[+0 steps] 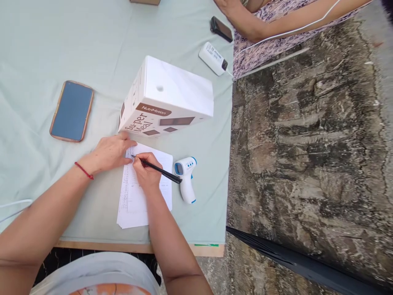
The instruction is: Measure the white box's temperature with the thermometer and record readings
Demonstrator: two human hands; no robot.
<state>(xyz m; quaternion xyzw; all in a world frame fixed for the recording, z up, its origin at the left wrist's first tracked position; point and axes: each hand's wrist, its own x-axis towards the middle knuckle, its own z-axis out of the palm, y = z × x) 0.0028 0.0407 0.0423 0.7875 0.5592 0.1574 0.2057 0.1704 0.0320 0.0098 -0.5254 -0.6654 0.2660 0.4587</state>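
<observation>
A small stack of white papers with printing and handwriting lies on the table before me. In my right hand is a black pen, pinched with its tip on the upper left of the top sheet. My left hand rests at the sheet's upper left edge, thumb and fingers apart, steadying the paper close to the pen tip. Just right of the papers lies a white and blue infrared thermometer. Beyond my hands stands a white NutriMotion Super Meal box.
A smartphone in a brown-edged case lies at left. Far right are a white power bank with a cable and a black device. Another person's arm reaches over the far corner. A pale green cloth covers the table; stone ground lies right.
</observation>
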